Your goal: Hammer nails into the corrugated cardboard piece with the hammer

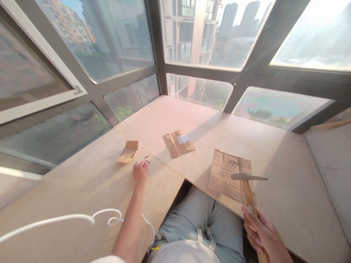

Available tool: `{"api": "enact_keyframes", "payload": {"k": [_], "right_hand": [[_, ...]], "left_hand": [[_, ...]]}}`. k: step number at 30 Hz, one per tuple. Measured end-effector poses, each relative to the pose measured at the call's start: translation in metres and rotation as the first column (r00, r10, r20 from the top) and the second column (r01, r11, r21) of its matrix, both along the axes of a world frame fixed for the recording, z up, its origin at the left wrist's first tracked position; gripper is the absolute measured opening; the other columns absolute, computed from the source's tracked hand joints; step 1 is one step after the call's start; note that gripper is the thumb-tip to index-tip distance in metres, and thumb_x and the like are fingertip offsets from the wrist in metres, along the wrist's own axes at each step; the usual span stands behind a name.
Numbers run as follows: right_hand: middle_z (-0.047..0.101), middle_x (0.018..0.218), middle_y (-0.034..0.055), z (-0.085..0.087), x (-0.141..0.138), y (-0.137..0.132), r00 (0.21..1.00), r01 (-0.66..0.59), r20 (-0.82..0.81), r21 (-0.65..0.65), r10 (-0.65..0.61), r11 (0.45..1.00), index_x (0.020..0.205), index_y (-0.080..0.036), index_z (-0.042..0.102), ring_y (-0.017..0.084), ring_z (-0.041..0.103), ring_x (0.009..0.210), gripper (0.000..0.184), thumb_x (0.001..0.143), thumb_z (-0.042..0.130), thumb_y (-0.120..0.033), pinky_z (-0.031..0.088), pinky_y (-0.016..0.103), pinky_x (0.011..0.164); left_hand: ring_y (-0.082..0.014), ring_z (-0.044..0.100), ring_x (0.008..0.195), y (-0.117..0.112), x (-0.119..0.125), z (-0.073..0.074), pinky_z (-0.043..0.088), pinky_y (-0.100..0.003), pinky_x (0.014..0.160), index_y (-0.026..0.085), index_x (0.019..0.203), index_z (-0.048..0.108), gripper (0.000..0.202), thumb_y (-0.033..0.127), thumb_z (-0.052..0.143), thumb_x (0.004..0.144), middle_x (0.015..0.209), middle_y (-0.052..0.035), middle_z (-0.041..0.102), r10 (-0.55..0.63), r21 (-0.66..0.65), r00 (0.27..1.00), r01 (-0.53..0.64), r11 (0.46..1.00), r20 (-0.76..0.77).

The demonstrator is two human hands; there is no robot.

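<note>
My right hand [259,230] is wrapped round the wooden handle of a hammer [249,190]. The hammer's metal head [248,177] is above a flat piece of corrugated cardboard [219,175], which has a row of dark nails [233,163] near its top. My left hand [140,172] is low over the left part of the table, fingers curled together, with a small dark nail [148,162] at their tips. Another small dark piece [146,156] lies just beyond. Left of these sits a small folded cardboard piece [128,151].
A flat cardboard packet [175,144] with a white label lies mid-table. A white coiled cable [68,217] crosses the left side, near my left forearm. The pale table [192,113] has an inner corner at my lap, and windows [203,33] border its far edges.
</note>
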State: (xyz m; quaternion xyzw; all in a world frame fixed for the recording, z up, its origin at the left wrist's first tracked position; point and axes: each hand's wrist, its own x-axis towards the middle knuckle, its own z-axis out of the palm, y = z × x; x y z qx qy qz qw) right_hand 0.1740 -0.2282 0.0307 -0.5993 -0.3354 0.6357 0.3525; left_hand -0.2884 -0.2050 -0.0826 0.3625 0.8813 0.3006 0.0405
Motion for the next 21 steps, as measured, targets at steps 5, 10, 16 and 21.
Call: {"api": "enact_keyframes", "payload": {"k": [5, 10, 16, 21], "right_hand": [[0.032, 0.051, -0.013, -0.006, 0.01, -0.001, 1.0, 0.002, 0.0, 0.004, -0.002, 1.0, 0.073, -0.023, 0.041, 0.0, 0.019, 0.03, 0.051, 0.07, 0.075, -0.06, 0.022, 0.011, 0.023], [0.031, 0.05, -0.0131, -0.009, 0.015, 0.0, 1.0, 0.021, 0.013, -0.009, -0.021, 1.0, 0.072, -0.023, 0.04, 0.001, 0.02, 0.03, 0.052, 0.067, 0.077, -0.059, 0.021, 0.012, 0.023], [0.032, 0.051, -0.0134, -0.006, 0.009, -0.002, 0.999, 0.032, -0.012, 0.001, -0.032, 0.999, 0.075, -0.023, 0.041, 0.0, 0.018, 0.029, 0.051, 0.068, 0.076, -0.06, 0.021, 0.011, 0.023], [0.033, 0.051, -0.0134, -0.003, 0.009, -0.003, 1.0, -0.006, -0.029, -0.016, 0.005, 1.0, 0.076, -0.023, 0.041, 0.0, 0.02, 0.03, 0.051, 0.07, 0.074, -0.062, 0.023, 0.011, 0.023]], "left_hand": [[-0.0251, 0.065, 0.085, -0.006, -0.004, 0.001, 0.048, -0.036, 0.084, 0.019, 0.082, 0.071, 0.018, 0.027, 0.055, 0.081, 0.089, -0.011, 0.071, -0.028, 0.077, 0.992, 0.019, 0.997, 0.119], [-0.0215, 0.07, 0.077, -0.011, 0.006, 0.009, 0.051, -0.029, 0.068, 0.015, 0.092, 0.069, 0.027, 0.037, 0.06, 0.079, 0.082, -0.0091, 0.074, -0.062, 0.267, 0.925, -0.043, 0.963, 0.374], [-0.0143, 0.07, 0.07, -0.003, 0.031, 0.035, 0.047, -0.02, 0.057, 0.016, 0.092, 0.067, 0.04, 0.035, 0.081, 0.061, 0.084, -0.0046, 0.072, -0.206, 0.443, 0.511, -0.401, 0.802, 0.835], [-0.0103, 0.068, 0.066, 0.01, 0.056, 0.05, 0.048, -0.017, 0.054, 0.017, 0.087, 0.066, 0.027, 0.023, 0.081, 0.065, 0.074, 0.0, 0.07, -0.335, 0.403, 0.225, -0.487, 0.775, 0.915]]}}
